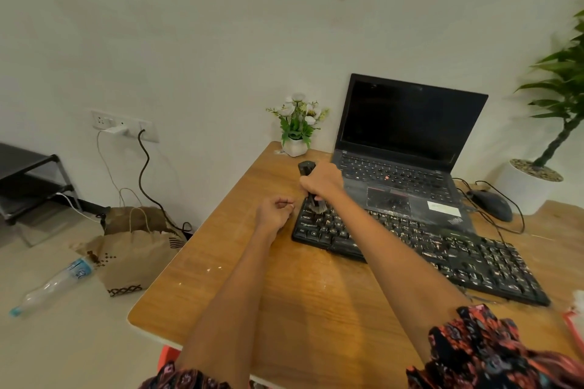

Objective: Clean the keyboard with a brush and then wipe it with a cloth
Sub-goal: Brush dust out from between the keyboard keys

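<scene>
A black keyboard (442, 249), speckled with pale dust, lies slantwise on the wooden table (284, 303). My right hand (322, 181) grips a black brush (307, 169) upright, its bristles on the keys at the keyboard's left end. Just left of that end, my left hand (274, 210) rests on the table with its fingers curled and nothing visible in it. A pale cloth-like thing with a red edge (577, 309) shows at the right border.
An open black laptop (407, 148) stands behind the keyboard, with a small white flower pot (297, 129) to its left and a black wired mouse (491, 200) to its right. A potted plant (556, 123) stands far right. On the floor lie paper bags (139, 246) and a plastic bottle (50, 287).
</scene>
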